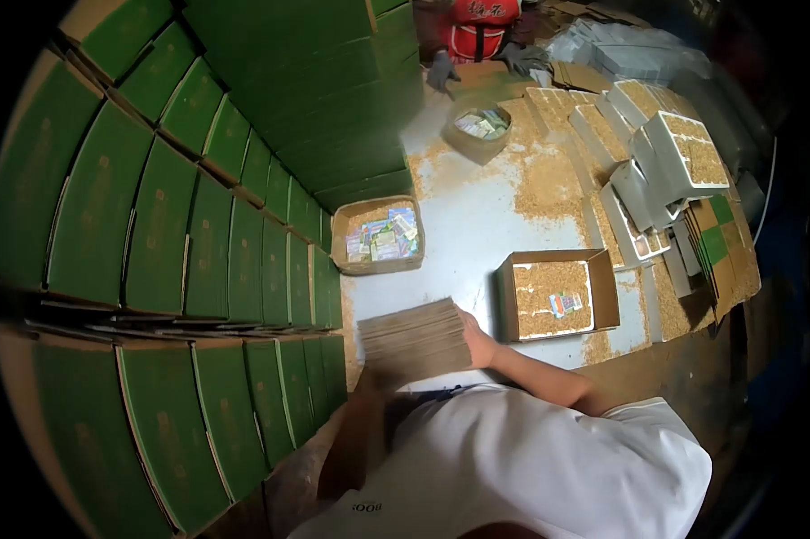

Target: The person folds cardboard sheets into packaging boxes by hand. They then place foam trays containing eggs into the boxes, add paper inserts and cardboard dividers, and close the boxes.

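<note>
Head view: a stack of flat cardboard sheets (414, 334) was held before the white shirt (548, 454), near the open carton (505, 301). One end was clasped by the right hand's (478, 343) fingers; the shadowed left hand's (370, 383) grip could not be told. Even pressure seemed needed for alignment.

Bright light falls on the desk (459, 238) and white shirt (548, 449); the green boxes (160, 234) look dimmer. Shadow darkens the open carton's (607, 292) left side. The cardboard stack (416, 334) is slightly blurred. Wide-lens distortion bends the edges into black corners.
</note>
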Tool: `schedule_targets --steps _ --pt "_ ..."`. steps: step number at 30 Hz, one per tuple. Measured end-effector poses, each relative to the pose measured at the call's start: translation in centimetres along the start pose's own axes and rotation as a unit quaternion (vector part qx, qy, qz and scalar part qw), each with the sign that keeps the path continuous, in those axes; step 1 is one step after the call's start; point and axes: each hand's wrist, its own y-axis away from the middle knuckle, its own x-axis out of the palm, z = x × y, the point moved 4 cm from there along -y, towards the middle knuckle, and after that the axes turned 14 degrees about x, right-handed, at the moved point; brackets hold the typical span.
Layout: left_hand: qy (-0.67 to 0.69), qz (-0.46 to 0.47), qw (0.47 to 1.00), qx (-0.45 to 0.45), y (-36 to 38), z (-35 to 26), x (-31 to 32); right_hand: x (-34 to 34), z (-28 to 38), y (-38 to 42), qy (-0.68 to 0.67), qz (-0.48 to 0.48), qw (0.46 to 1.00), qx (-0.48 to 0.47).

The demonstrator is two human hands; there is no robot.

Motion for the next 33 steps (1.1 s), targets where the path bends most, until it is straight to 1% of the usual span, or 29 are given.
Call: schedule_targets --steps 1,2,3,4,6,7,9,10,11,13,14,15,16,17,18,19,20,22,23,24,26,27,28,29,30,32,33 --pt "0.047 0.016 0.999 -0.012 -1.4 -3.6 1.1 -0.7 0.1 0.0 -0.038 0.001 0.999 0.005" --pt "0.093 0.016 0.995 -0.020 -2.2 -6.7 1.6 -0.6 0.4 0.2 -0.109 0.012 0.994 0.011" --pt "0.119 0.011 0.993 -0.024 -2.8 -8.9 1.6 0.0 0.5 0.7 -0.173 0.038 0.982 0.065" --pt "0.131 -0.054 0.988 0.057 -3.9 -12.1 1.2 0.2 0.8 0.0 -0.227 0.054 0.966 0.108" --pt "0.068 -0.113 0.989 0.065 -5.6 -13.6 -0.4 0.5 2.9 -1.4 -0.326 0.039 0.932 0.152" --pt "0.041 -0.137 0.987 0.067 -6.1 -14.0 -1.1 0.6 3.6 -1.7 -0.352 0.042 0.913 0.201" --pt "0.149 -0.098 0.983 -0.045 -7.6 -12.0 -2.5 2.6 2.8 -2.4 -0.434 0.093 0.852 0.278" --pt "0.204 -0.076 0.971 -0.099 -8.1 -11.2 -2.8 3.7 2.3 -2.5 -0.470 0.117 0.816 0.315" --pt "0.196 -0.075 0.966 -0.150 -8.2 -12.9 -2.7 4.7 2.1 -2.5 -0.461 0.123 0.793 0.379" --pt "0.122 -0.083 0.972 -0.183 -9.2 -9.2 -3.7 7.2 0.2 -2.4 -0.461 0.155 0.740 0.465" --pt "0.082 -0.085 0.974 -0.194 -10.1 -9.5 -4.1 7.7 -0.1 -3.0 -0.459 0.166 0.713 0.502" --pt "-0.067 -0.120 0.975 -0.177 -11.2 -10.1 -5.2 7.6 0.0 -4.0 -0.444 0.168 0.756 0.451" --pt "-0.211 -0.150 0.953 -0.157 -11.6 -10.7 -5.7 7.1 -0.7 -4.7 -0.393 0.132 0.794 0.444" --pt "-0.346 -0.173 0.912 -0.138 -11.3 -11.8 -5.4 6.3 -0.7 -4.8 -0.340 0.097 0.823 0.445" --pt "-0.393 -0.186 0.895 -0.099 -11.0 -12.7 -5.3 5.4 -0.3 -4.3 -0.284 0.063 0.845 0.448" --pt "-0.414 -0.210 0.883 -0.070 -10.3 -13.8 -4.6 3.2 1.5 -3.7 -0.248 0.026 0.854 0.457" --pt "-0.432 -0.233 0.871 -0.033 -9.8 -15.4 -3.3 3.3 0.0 -2.4 -0.259 0.017 0.849 0.461" --pt "-0.509 -0.174 0.842 -0.035 -8.5 -18.2 1.0 4.7 -3.7 1.3 -0.281 -0.006 0.838 0.468" --pt "-0.548 -0.147 0.823 -0.037 -7.9 -18.6 2.9 3.5 -3.2 3.7 -0.316 0.041 0.823 0.471" --pt "-0.546 -0.127 0.827 -0.052 -7.8 -18.0 4.7 3.4 -4.2 6.5 -0.340 0.067 0.809 0.475" --pt "-0.546 -0.093 0.828 -0.083 -7.9 -17.0 7.9 2.1 -5.8 12.2 -0.316 0.057 0.810 0.490" --pt "-0.587 -0.100 0.799 -0.088 -8.2 -17.0 8.8 0.3 -5.6 14.9 -0.307 0.063 0.780 0.541" --pt "-0.569 -0.094 0.810 -0.112 -8.7 -17.4 9.1 -0.6 -6.8 17.9 -0.284 0.031 0.798 0.530" --pt "-0.550 -0.086 0.820 -0.136 -9.1 -18.3 9.0 -2.7 -6.5 20.5 -0.264 -0.004 0.796 0.544" --pt "-0.531 -0.079 0.828 -0.164 -9.2 -18.8 8.9 -3.4 -7.6 23.4 -0.259 -0.045 0.794 0.549" --pt "-0.527 -0.066 0.830 -0.171 -9.6 -19.0 8.8 -5.3 -8.7 29.0 -0.288 -0.151 0.772 0.546" --pt "-0.530 -0.064 0.827 -0.175 -9.7 -18.7 8.7 -6.8 -8.4 30.9 -0.282 -0.186 0.760 0.555"
